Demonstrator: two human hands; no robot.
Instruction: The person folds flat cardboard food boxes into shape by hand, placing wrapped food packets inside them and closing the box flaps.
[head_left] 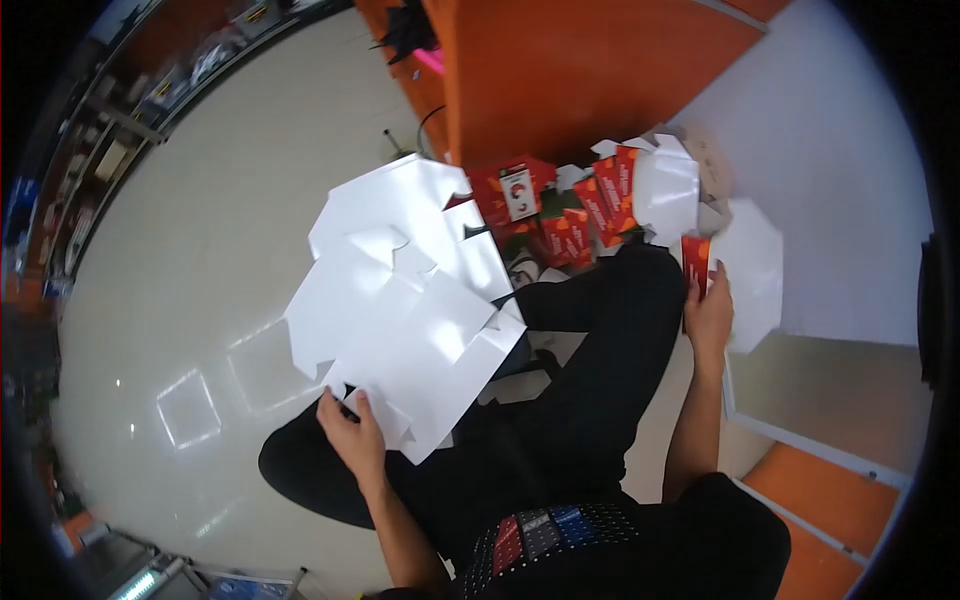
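Note:
Large white unfolded cardboard sheets (400,330) lie over my lap on the left, with cut flaps and slots along their edges. My left hand (352,428) grips the near edge of them, thumb and fingers around a small flap. On the right, beside my knee, my right hand (709,308) is closed on a white cardboard blank (752,275) with a red printed panel (696,262). Part of this blank is hidden behind the hand. Whether the sheets on my lap are one piece or several layers is hard to tell.
Red printed cartons and cardboard pieces (605,195) are piled beyond my knees, against an orange cabinet (570,70). A brown cardboard piece (710,165) leans by the pale wall (830,170). Shelving with goods (110,150) stands far left across the shiny floor (200,300).

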